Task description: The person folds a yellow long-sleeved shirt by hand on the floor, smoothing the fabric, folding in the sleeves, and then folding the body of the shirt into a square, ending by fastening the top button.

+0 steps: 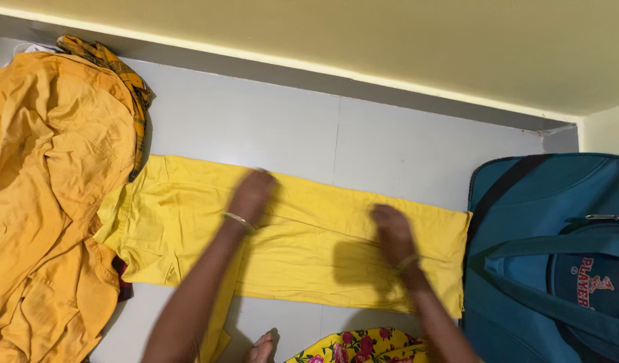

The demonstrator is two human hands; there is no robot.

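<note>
**Mia:** Where are the yellow pants (302, 228)?

**Sam:** They lie flat on the grey floor (255, 121), in the middle of the picture. The waist points to 9 o'clock and the leg ends point to 3 o'clock.

**Mia:** What are the hands doing?

**Sam:** The left hand (251, 193) rests on the pants near the waist. The right hand (392, 232) rests on the legs. Both look open and flat, pressing down. They grip nothing. They are a bit blurry.

**Mia:** What is at 9 o'clock?

**Sam:** A big pile of orange cloth (51, 195). It touches the waist of the pants. A checked cloth (131, 84) peeks out at its top edge.

**Mia:** And at 3 o'clock?

**Sam:** A blue bag (524, 208) with straps, just beside the leg ends.

**Mia:** What is at 6 o'clock?

**Sam:** A yellow cloth with pink flowers (363, 346). Toes (261, 349) show next to it.
</note>
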